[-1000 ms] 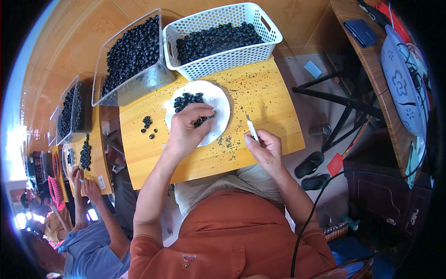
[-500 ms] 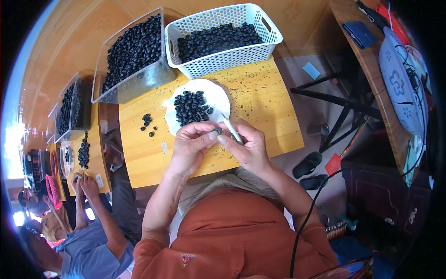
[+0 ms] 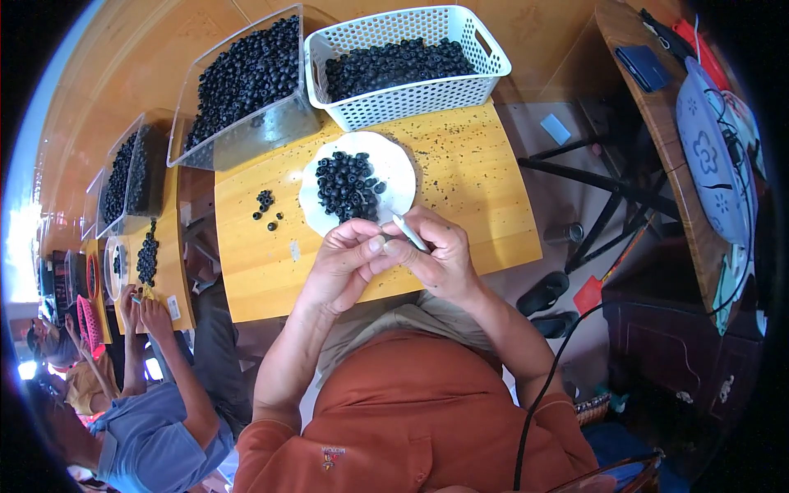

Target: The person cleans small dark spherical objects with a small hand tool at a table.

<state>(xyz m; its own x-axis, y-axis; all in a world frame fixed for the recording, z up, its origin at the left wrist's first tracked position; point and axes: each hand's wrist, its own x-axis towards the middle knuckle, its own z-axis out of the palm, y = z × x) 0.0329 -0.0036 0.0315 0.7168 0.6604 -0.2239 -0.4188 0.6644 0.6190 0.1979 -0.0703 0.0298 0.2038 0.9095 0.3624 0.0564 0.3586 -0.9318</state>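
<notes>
My left hand [image 3: 349,255] and my right hand [image 3: 440,255] meet over the near edge of a small wooden table [image 3: 485,181]. In my right hand is a thin white stick-like tool [image 3: 408,232], its tip pointing up and to the left. My left fingers pinch something small against that tool; the item is hidden by the fingers. Just beyond the hands lies a white plate [image 3: 394,168] with a heap of small dark round fruits [image 3: 347,185]. A few loose dark fruits [image 3: 266,207] lie on the wood to the left of the plate.
A white lattice basket [image 3: 411,99] and a clear tub [image 3: 271,131], both full of dark fruits, stand at the table's far side. To my left another person's hands [image 3: 144,308] work at a similar table [image 3: 177,271]. Dark sandals [image 3: 546,296] lie on the floor at right.
My left hand has left the plate's fruit heap and come back to meet my right hand. My right hand moved left with the white tool. Both hands are now joined.
</notes>
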